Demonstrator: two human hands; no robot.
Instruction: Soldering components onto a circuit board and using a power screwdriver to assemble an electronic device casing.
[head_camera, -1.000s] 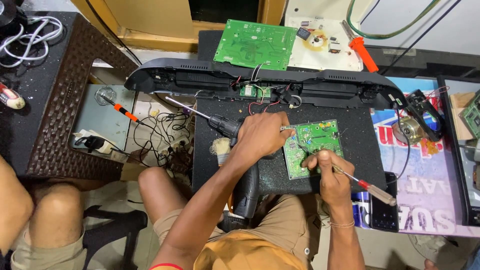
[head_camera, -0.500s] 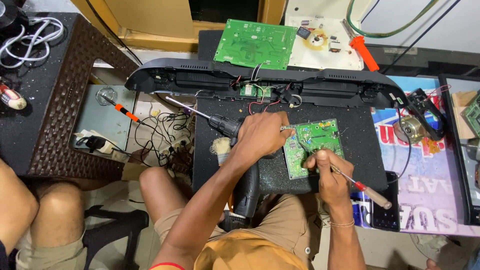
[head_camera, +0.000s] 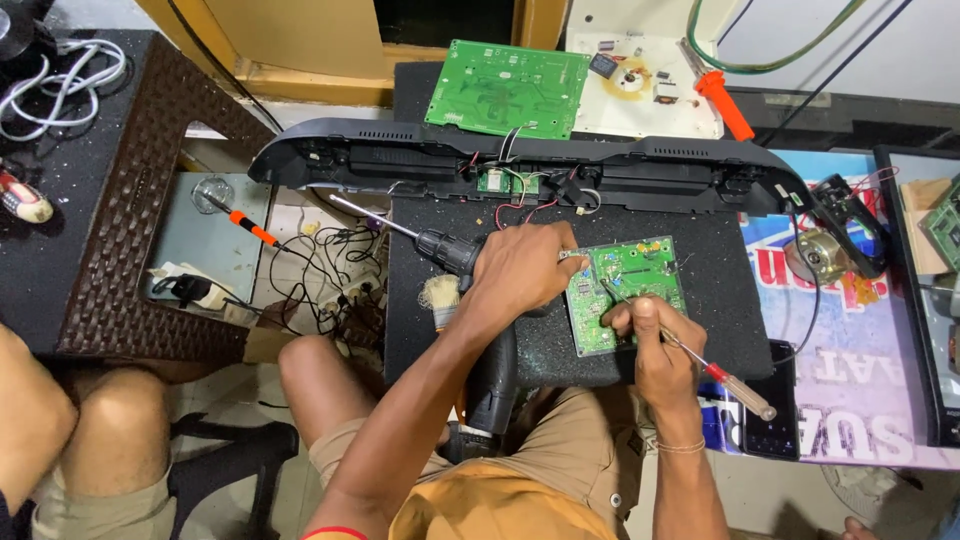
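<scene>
A small green circuit board (head_camera: 632, 285) lies on a black speckled work surface (head_camera: 720, 320) in front of me. My left hand (head_camera: 520, 272) rests at the board's left edge, fingers pinching a thin metal piece that touches it. My right hand (head_camera: 650, 345) grips a soldering iron (head_camera: 728, 385) with a red and wooden handle, its tip laid on the board's lower middle. A black cordless drill (head_camera: 455, 252) lies just left of my left hand, its long bit pointing up-left.
A long black curved housing (head_camera: 420, 160) with wires spans the back. Behind it lie a larger green board (head_camera: 505, 88) and an orange-handled tool (head_camera: 722, 100). A dark phone (head_camera: 768, 405) lies right of my wrist. Another person's knees (head_camera: 90, 430) are at the left.
</scene>
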